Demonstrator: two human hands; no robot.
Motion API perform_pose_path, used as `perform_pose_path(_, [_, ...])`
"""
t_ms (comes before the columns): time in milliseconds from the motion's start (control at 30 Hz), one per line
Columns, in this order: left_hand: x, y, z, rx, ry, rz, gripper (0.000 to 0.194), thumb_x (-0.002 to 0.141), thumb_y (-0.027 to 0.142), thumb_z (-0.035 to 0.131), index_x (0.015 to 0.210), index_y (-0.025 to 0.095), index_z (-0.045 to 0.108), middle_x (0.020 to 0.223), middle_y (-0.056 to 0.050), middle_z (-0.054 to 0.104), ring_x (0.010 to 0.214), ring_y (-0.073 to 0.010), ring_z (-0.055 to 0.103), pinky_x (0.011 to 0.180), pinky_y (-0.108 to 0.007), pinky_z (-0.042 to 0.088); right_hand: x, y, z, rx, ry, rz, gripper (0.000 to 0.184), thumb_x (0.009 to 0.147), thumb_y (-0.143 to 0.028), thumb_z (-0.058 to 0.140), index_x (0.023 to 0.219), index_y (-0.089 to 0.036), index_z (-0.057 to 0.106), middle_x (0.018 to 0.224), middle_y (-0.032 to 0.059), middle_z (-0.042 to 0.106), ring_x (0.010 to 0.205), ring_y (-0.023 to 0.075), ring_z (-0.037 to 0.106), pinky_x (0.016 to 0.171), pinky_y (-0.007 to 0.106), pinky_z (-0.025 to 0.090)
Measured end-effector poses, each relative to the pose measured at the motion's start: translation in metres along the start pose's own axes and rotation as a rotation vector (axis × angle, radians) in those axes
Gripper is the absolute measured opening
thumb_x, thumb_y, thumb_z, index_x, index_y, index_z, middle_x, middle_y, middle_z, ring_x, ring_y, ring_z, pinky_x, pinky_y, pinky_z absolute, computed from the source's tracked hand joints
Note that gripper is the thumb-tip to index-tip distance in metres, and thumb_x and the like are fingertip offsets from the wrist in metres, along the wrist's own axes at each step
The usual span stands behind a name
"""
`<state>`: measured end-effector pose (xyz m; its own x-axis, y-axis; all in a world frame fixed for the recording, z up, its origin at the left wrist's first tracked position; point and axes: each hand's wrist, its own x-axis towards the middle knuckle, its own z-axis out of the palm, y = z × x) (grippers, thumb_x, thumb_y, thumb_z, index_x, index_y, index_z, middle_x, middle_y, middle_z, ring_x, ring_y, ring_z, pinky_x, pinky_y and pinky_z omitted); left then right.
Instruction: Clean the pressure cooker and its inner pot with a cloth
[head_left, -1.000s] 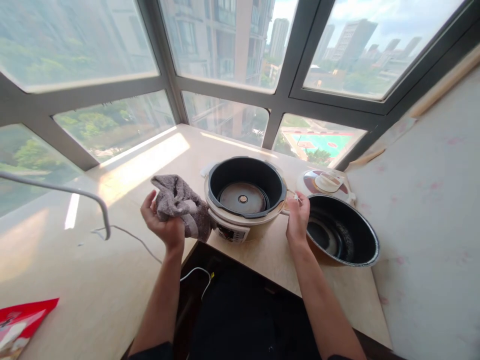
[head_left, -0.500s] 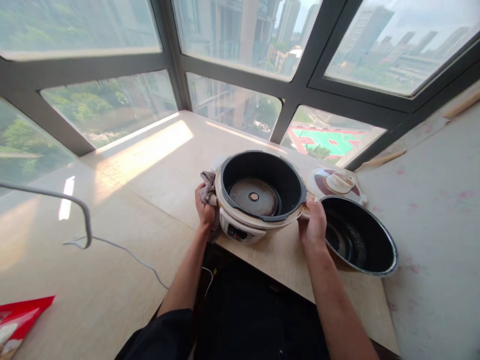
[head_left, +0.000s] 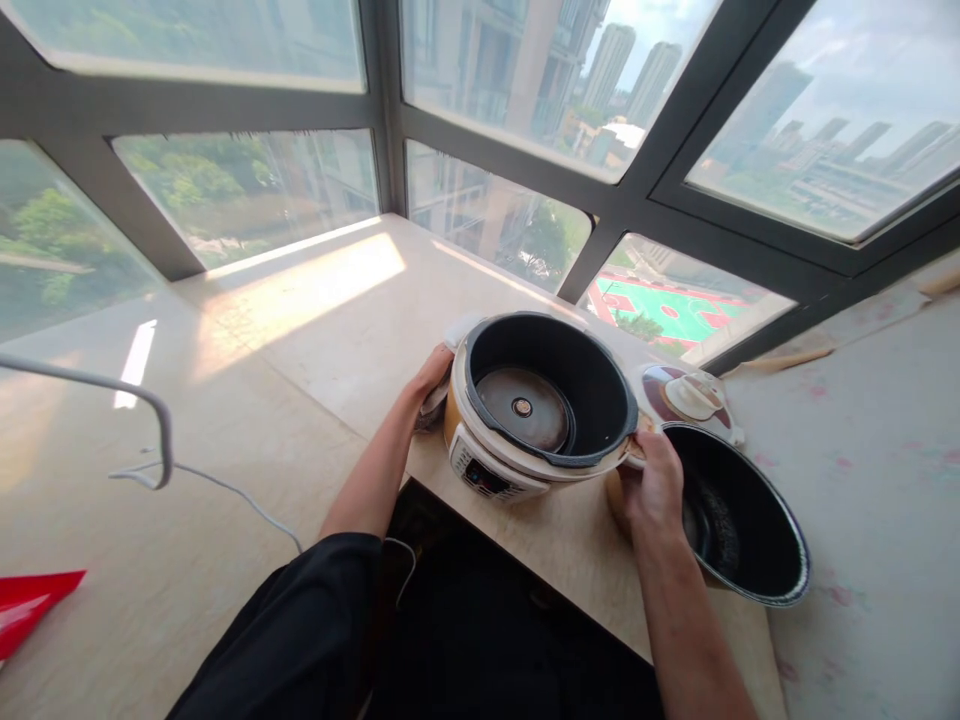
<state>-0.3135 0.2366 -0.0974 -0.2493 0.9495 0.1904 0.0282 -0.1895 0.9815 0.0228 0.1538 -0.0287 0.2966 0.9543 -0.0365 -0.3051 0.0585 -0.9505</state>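
Note:
The electric pressure cooker (head_left: 499, 450) stands lidless on the counter, with a dark hollow body, a metal heating plate (head_left: 525, 410) at its bottom and a control panel in front. My left hand (head_left: 433, 372) is at the cooker's left side, closed on a greyish cloth (head_left: 430, 412) that is mostly hidden under it. On the other side, my right hand (head_left: 654, 480) grips the cooker's side handle, thumb on top. Just right of that hand, the black inner pot (head_left: 750, 510) leans tilted, its opening towards me.
Behind the inner pot lies the cooker lid (head_left: 694, 395) with its white knob. Windows border the counter (head_left: 300, 390), and a papered wall (head_left: 877, 480) stands on the right. A grey cable (head_left: 247, 500) and a red packet (head_left: 34, 605) lie at left.
My left hand has slid forward along the cooker's left side, and the cloth is now more hidden. My right hand keeps its grip on the handle. The view has shifted slightly.

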Motion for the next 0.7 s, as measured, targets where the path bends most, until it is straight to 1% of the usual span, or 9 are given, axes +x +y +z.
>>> perform_pose_path(100, [-0.002,-0.003,-0.006,-0.003,-0.068,0.0,0.051,0.077,0.054,0.068,0.111,0.017,0.075,0.107,-0.013,0.079,0.118,-0.0352,0.066,0.113,-0.05,0.044,0.006,0.002,-0.001,-0.008,0.009,0.007,0.016,0.066,-0.027,0.074,0.076,-0.017,0.067,0.074,-0.0022,0.066,0.059,0.0108,0.057,0.052,0.022,0.047])
perform_pose_path(167, [-0.008,-0.006,-0.01,0.007,-0.072,0.01,0.054,0.076,0.055,0.068,0.114,0.017,0.075,0.107,-0.012,0.079,0.116,-0.0344,0.067,0.113,-0.049,0.044,0.014,0.004,-0.001,-0.004,0.017,0.02,0.015,0.065,-0.027,0.073,0.073,-0.017,0.065,0.07,-0.0026,0.064,0.056,0.01,0.054,0.049,0.021,0.044])
perform_pose_path(300, [-0.034,-0.008,-0.018,0.057,0.043,0.009,0.052,0.079,0.055,0.061,0.114,0.017,0.074,0.109,-0.011,0.078,0.121,-0.0334,0.064,0.115,-0.049,0.041,0.039,0.007,0.003,-0.017,-0.035,0.038,0.016,0.064,-0.029,0.072,0.072,-0.018,0.064,0.067,-0.0034,0.061,0.052,0.0097,0.05,0.044,0.023,0.041])
perform_pose_path(400, [-0.063,-0.007,-0.016,0.085,0.184,-0.024,0.049,0.08,0.053,0.059,0.109,0.017,0.075,0.113,-0.011,0.077,0.125,-0.0343,0.061,0.116,-0.05,0.039,0.063,0.006,0.011,-0.046,-0.108,0.072,0.018,0.063,-0.032,0.072,0.069,-0.02,0.061,0.06,-0.0055,0.056,0.05,0.011,0.051,0.047,0.025,0.047])
perform_pose_path(467, [-0.084,-0.006,-0.007,0.04,0.312,-0.026,0.045,0.079,0.05,0.063,0.107,0.017,0.074,0.113,-0.011,0.076,0.122,-0.0334,0.062,0.114,-0.048,0.041,0.08,0.003,0.018,-0.083,-0.146,0.113,0.019,0.06,-0.034,0.072,0.065,-0.022,0.059,0.057,-0.005,0.056,0.053,0.0137,0.055,0.051,0.027,0.052])
perform_pose_path(533, [-0.106,-0.004,0.009,-0.077,0.456,0.021,0.041,0.078,0.044,0.067,0.111,0.02,0.073,0.115,-0.009,0.074,0.118,-0.0299,0.064,0.109,-0.042,0.045,0.096,-0.002,0.026,-0.15,-0.165,0.126,0.02,0.057,-0.035,0.072,0.061,-0.022,0.057,0.056,-0.0037,0.057,0.056,0.0158,0.058,0.054,0.029,0.053])
perform_pose_path(600, [-0.128,0.0,0.031,-0.17,0.594,0.068,0.039,0.081,0.041,0.068,0.116,0.022,0.071,0.116,-0.006,0.072,0.114,-0.0254,0.065,0.103,-0.036,0.049,0.112,-0.008,0.034,-0.258,-0.159,0.093,0.022,0.056,-0.038,0.072,0.058,-0.023,0.055,0.056,-0.0028,0.057,0.058,0.0166,0.058,0.054,0.03,0.052])
perform_pose_path(667, [-0.147,0.003,0.056,-0.17,0.695,0.109,0.038,0.082,0.041,0.07,0.116,0.022,0.069,0.109,-0.005,0.072,0.103,-0.0225,0.067,0.095,-0.032,0.052,0.126,-0.014,0.038,-0.442,-0.174,0.022,0.025,0.061,-0.044,0.07,0.059,-0.023,0.057,0.059,-0.002,0.06,0.062,0.0176,0.058,0.057,0.03,0.051])
perform_pose_path(700, [-0.156,0.005,0.069,-0.144,0.74,0.129,0.039,0.083,0.04,0.071,0.117,0.021,0.068,0.109,-0.005,0.072,0.101,-0.0219,0.067,0.093,-0.032,0.052,0.132,-0.017,0.039,-0.543,-0.198,-0.017,0.027,0.065,-0.047,0.069,0.061,-0.022,0.059,0.061,-0.0018,0.062,0.065,0.0186,0.06,0.06,0.031,0.051])
